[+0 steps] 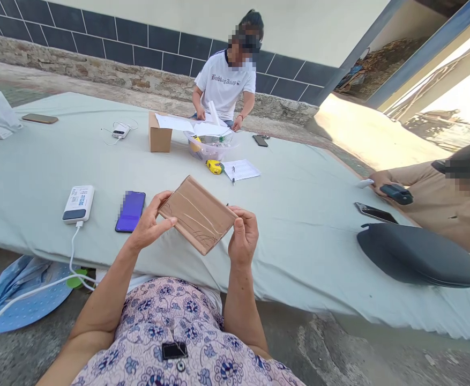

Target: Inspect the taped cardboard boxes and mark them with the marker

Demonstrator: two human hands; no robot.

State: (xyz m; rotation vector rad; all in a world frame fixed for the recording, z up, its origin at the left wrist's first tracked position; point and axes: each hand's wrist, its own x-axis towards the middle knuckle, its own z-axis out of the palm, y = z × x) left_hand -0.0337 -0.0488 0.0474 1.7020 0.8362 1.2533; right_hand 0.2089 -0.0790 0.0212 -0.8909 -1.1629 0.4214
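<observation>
A flat brown cardboard packet (198, 214), wrapped in clear tape, is held up above the near edge of a pale green sheet (299, 214). My left hand (149, 225) grips its left end, thumb on top. My right hand (243, 236) pinches its right end with fingers curled behind. The packet tilts down toward the right.
A white power bank (79, 203) with a cable and a purple phone (131, 210) lie left of my hands. Farther off are a cardboard box (159, 137), a clear tub (210, 146), a yellow tape measure (214, 166) and papers (241, 170). One person sits opposite; another at right holds a dark device (396, 193) beside a grey cushion (417, 255).
</observation>
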